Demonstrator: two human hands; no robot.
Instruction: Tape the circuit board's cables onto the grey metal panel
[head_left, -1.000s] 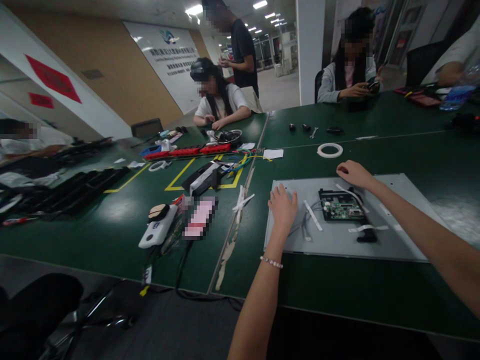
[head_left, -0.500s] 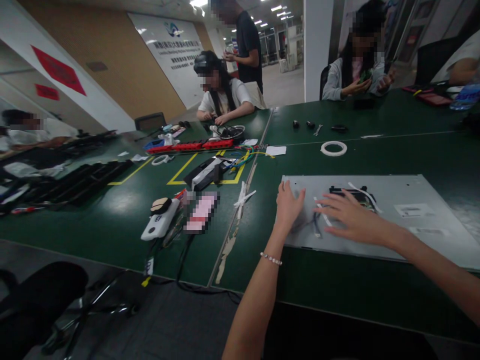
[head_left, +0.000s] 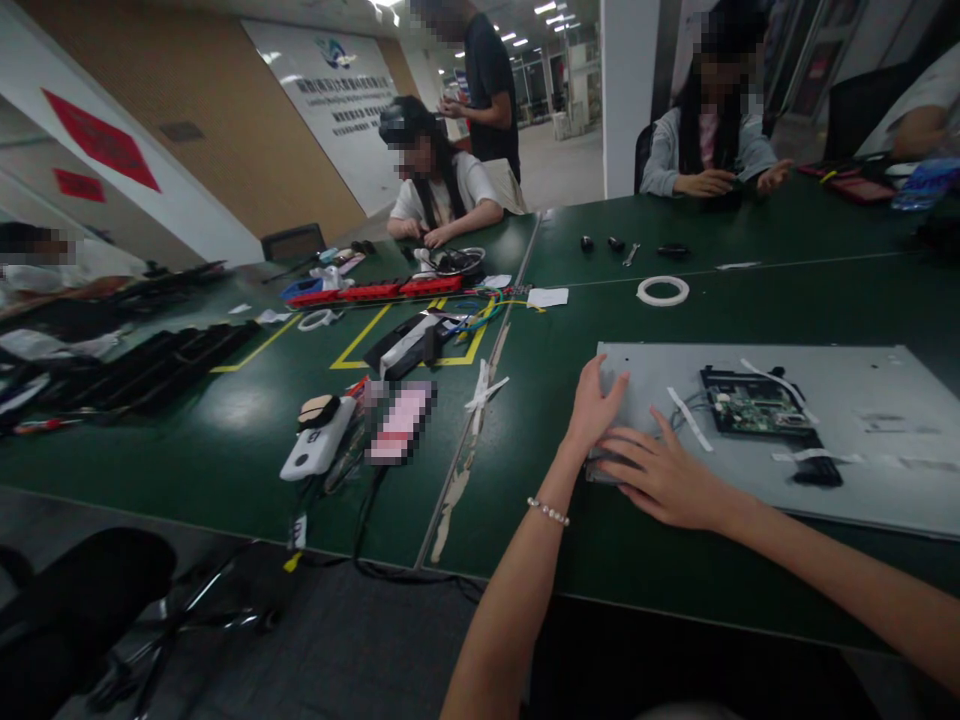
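Grey panel (head_left: 739, 465) | L hand (head_left: 596, 412) @ L edge, thumb wide | R hand (head_left: 666, 475) palm dn, splayed

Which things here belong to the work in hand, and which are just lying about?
Seemingly in the work:
gray metal panel, at the left hand and right hand
green circuit board
white strip

Seemingly lying about:
wrench
white paper
plastic bottle

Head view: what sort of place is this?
Probably a shared electronics workspace: a circuit board on a gray panel, a wrench farther back on the green tables, and other people seated around them.
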